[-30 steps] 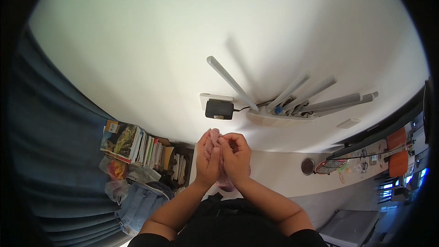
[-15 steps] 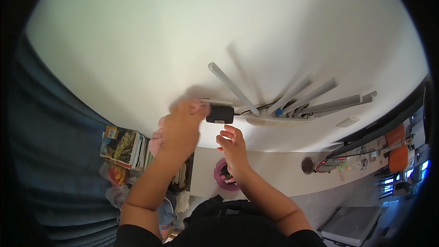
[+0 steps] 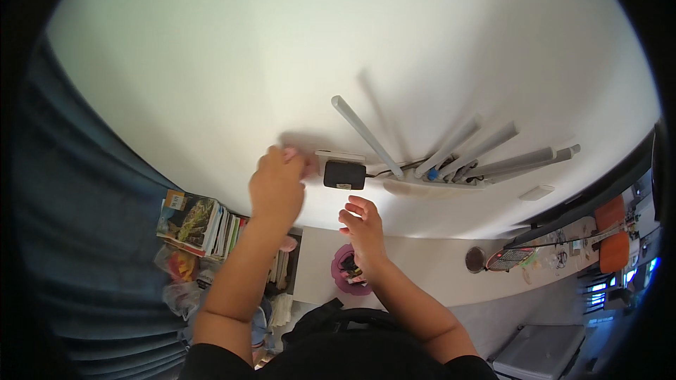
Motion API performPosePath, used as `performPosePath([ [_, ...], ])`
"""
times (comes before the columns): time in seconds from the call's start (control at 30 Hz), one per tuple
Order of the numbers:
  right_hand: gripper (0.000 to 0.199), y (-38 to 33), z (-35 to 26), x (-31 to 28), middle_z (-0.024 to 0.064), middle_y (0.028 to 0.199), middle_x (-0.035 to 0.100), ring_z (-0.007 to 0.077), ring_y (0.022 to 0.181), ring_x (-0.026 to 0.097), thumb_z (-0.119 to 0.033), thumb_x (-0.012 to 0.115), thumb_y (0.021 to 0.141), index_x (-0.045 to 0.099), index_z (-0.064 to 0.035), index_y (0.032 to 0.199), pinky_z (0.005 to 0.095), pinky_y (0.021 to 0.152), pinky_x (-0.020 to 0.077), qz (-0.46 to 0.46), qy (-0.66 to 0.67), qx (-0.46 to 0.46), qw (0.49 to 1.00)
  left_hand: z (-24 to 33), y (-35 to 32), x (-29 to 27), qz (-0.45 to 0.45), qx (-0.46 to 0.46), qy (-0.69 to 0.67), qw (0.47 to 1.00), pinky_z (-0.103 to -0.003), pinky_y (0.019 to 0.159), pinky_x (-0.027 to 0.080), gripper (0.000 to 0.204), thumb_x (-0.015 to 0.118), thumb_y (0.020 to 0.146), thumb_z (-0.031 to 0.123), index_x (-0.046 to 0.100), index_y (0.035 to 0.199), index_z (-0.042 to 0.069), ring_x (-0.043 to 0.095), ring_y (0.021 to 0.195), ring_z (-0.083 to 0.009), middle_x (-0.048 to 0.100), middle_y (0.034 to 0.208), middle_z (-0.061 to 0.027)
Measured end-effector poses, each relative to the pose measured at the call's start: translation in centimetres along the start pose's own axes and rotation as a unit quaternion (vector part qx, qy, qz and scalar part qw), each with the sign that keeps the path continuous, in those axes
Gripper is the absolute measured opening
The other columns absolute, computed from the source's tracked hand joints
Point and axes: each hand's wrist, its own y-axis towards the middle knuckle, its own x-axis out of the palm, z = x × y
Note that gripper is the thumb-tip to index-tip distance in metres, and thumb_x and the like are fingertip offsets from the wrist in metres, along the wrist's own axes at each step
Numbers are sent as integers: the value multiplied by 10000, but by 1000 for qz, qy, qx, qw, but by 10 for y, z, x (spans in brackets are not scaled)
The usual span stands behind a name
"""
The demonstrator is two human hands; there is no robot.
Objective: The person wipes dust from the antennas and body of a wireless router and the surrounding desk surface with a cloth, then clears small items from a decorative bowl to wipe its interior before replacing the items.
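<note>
My left hand [image 3: 276,186] is closed on a pink cloth [image 3: 310,164], pressed to the white wall just left of a black power adapter [image 3: 344,175]. Much of the cloth is hidden behind the hand. The adapter sits at a white socket plate [image 3: 339,155], and its cable runs right to a white wall-mounted device with several long grey antennas [image 3: 367,137]. Below the adapter hovers my right hand [image 3: 366,229], fingers loosely curled and apart, holding nothing.
A white ledge [image 3: 422,260] runs beneath, carrying a purple dish [image 3: 341,283], a round brown container [image 3: 475,260] and a racket [image 3: 508,259]. Stacked magazines [image 3: 190,222] and plastic bags stand left by a dark blue curtain [image 3: 91,239]. A grey case [image 3: 539,352] lies lower right.
My left hand has turned and shifted slightly left and down with the cloth, showing more wall beside the adapter. The right hand stays nearly in place.
</note>
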Motion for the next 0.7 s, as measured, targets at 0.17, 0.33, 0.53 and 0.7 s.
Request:
performPosePath([
  [0.17,489,-1,7,4,116,1138,511,150,904,551,-144,642,788,461,-14,1222,300,730,458,9,-12,19,1000,5,-18,12,119,-10,-166,979,-397,680,498,365,572,689,-41,626,1018,109,571,817,-323,565,946,-134],
  [0.33,472,-2,19,8,104,1128,511,149,887,554,-123,629,794,463,-20,1224,300,728,460,-6,-27,22,999,-1,-41,79,127,-110,-225,960,-433,637,496,172,587,789,45,603,948,107,586,730,-358,574,920,-145],
  [0.53,464,0,30,-3,96,1120,515,154,901,550,-116,622,798,465,-25,1224,307,739,460,6,-45,35,998,-14,-51,91,215,-129,-292,923,-429,690,496,84,579,818,80,580,900,64,592,838,-334,619,897,-135],
  [0.7,472,-6,36,1,92,1122,509,159,910,546,-132,629,794,463,-27,1223,311,737,460,2,-82,53,995,-16,-48,113,144,-182,-260,937,-402,645,483,61,605,763,63,571,814,59,573,804,-330,593,818,-120],
])
